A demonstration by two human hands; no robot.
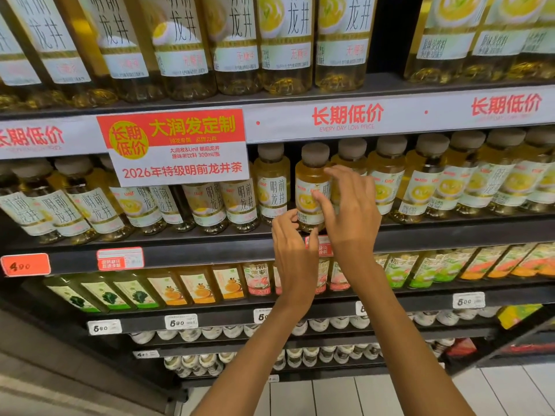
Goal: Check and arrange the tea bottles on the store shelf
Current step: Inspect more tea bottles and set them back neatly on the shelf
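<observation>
A: Going left to right along the middle shelf point(180, 246), what's in hand?

B: The row of tea bottles point(207, 205) under the red promotional sign point(177, 145) stands in line. Then the left hand point(292, 250), fingers curled loosely at the base of one bottle point(309, 187) near the shelf's front edge, touching or just short of it; I can't tell that it grips.

A: And the other?

B: The right hand point(351, 211) is spread, fingertips point(319, 202) on that bottle's label, thumb by its shoulder. I'd judge it a facing step: turning the label forward.

A: Next?

B: Probably a small twist, base steadied. Neighbours stand just beside on both sides, so little sideways room; the open room is forward, off the front edge.
</observation>
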